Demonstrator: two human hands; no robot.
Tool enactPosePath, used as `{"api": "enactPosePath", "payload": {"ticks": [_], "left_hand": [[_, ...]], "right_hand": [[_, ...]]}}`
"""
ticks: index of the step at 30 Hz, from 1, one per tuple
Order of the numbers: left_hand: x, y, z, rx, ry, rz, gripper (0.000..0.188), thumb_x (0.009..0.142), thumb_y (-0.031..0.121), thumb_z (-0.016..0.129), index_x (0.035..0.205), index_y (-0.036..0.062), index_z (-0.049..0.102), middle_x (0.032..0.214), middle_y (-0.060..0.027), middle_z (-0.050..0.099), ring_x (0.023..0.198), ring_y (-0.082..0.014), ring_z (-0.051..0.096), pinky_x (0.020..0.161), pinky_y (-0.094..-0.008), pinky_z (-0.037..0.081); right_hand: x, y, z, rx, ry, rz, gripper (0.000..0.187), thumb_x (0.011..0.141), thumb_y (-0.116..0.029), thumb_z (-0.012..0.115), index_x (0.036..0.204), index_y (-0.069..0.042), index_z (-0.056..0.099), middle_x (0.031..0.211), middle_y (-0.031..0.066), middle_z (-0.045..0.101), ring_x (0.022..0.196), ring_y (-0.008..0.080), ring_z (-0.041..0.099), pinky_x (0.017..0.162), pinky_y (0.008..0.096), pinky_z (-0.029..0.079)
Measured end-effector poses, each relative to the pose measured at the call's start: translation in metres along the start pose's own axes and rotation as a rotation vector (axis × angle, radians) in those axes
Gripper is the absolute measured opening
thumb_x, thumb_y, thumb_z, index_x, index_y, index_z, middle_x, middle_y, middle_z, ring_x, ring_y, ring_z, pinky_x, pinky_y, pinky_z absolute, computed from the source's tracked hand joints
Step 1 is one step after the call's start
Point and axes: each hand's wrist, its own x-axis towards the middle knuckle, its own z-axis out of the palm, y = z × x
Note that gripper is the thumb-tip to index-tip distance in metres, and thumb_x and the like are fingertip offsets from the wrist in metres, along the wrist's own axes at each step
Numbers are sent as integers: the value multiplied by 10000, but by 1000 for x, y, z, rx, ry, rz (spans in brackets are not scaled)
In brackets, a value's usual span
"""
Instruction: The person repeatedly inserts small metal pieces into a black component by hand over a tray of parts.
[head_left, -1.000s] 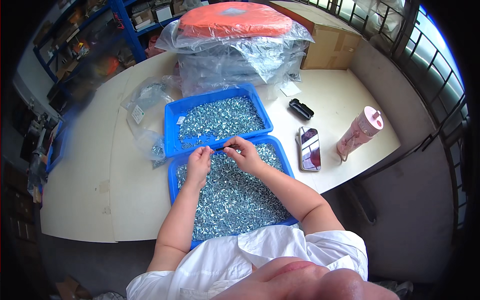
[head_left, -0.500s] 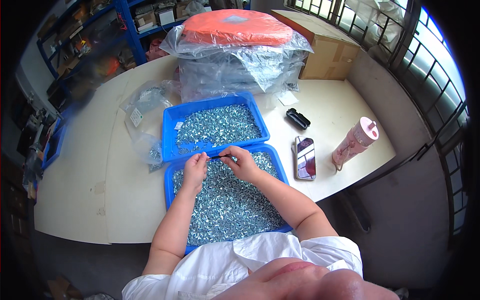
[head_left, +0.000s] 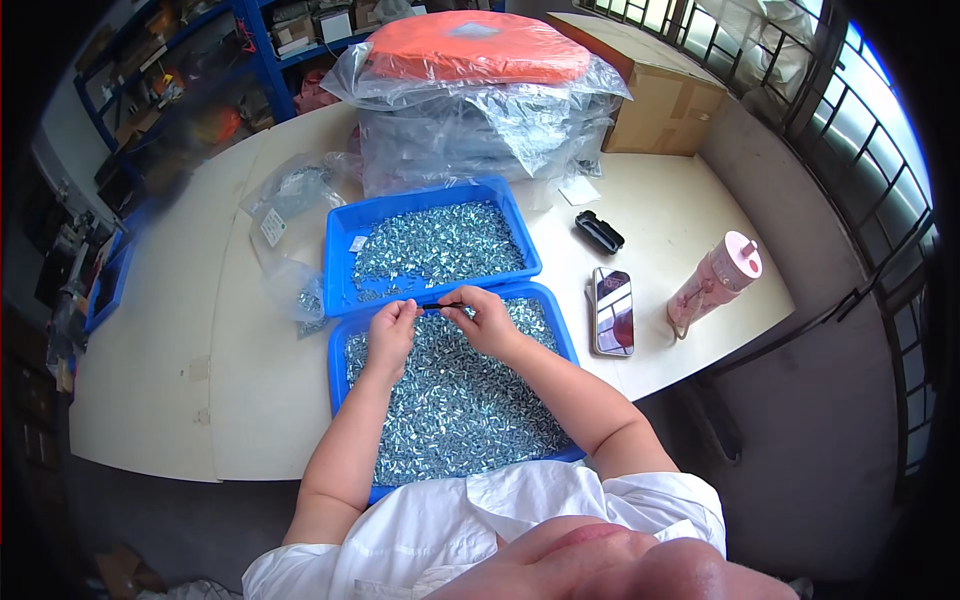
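Observation:
Over the far part of the near blue tray (head_left: 337, 372), my two hands meet fingertip to fingertip. The fingers of my right hand (head_left: 486, 325) pinch a thin, dark rod-like tool (head_left: 432, 306), which points left. Its exact kind is too small to tell. At its left end, the thumb and fingers of my left hand (head_left: 391, 338) are pinched together, and what they hold is hidden. Beneath my hands and forearms, the tray is filled with small shiny metal cylindrical pieces (head_left: 455, 420).
A second blue tray (head_left: 340, 240) with similar pieces adjoins it behind. Left of that lies a clear plastic bag (head_left: 285, 235). To the right are a phone (head_left: 613, 312), a black case (head_left: 599, 232) and a pink bottle (head_left: 715, 280). Behind stand a plastic-wrapped stack (head_left: 480, 125) and a carton (head_left: 665, 110).
The view has tilted slightly. Both hands stay pinched together over the near tray, and the dark tool between them now lies closer to the tray's far rim in the picture.

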Motion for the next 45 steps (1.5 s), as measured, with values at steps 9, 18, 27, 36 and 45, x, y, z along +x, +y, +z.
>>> {"api": "enactPosePath", "payload": {"ticks": [9, 18, 27, 36, 45], "left_hand": [[0, 1, 2, -28, 53, 0, 224, 902, 252, 479, 811, 51, 516, 518, 85, 310, 399, 2, 247, 341, -173, 160], [3, 4, 3, -120, 58, -29, 171, 863, 208, 552, 788, 55, 564, 505, 81, 351, 407, -7, 275, 357, -181, 191], [5, -6, 2, 28, 110, 37, 161, 866, 185, 545, 822, 32, 567, 508, 82, 356, 394, 1, 272, 348, -180, 174], [3, -12, 3, 43, 117, 133, 115, 841, 131, 580, 807, 25, 609, 602, 78, 458, 504, 0, 309, 442, -177, 216], [3, -14, 8, -31, 228, 245, 123, 854, 141, 567, 833, 25, 601, 642, 65, 489, 531, -2, 343, 461, -169, 248]], "right_hand": [[-1, 2, 0, -26, 28, -11, 111, 749, -25, 638, 846, -7, 586, 768, 84, 602, 702, 171, 583, 634, 270, 462], [1, 6, 1, 103, 45, 194, 130, 793, -107, 625, 853, 4, 596, 728, 46, 605, 687, 98, 549, 620, 239, 442], [0, 17, 7, 80, -17, 258, 197, 819, -209, 592, 790, -20, 548, 609, 84, 547, 544, 154, 512, 503, 287, 402], [1, 17, 5, 22, -75, 431, 235, 827, -228, 589, 768, -1, 572, 575, 57, 549, 507, 134, 500, 492, 275, 407], [-4, 17, 13, 360, -52, 376, 147, 869, -169, 534, 862, -24, 514, 656, -11, 509, 556, 53, 454, 489, 200, 373]]}}
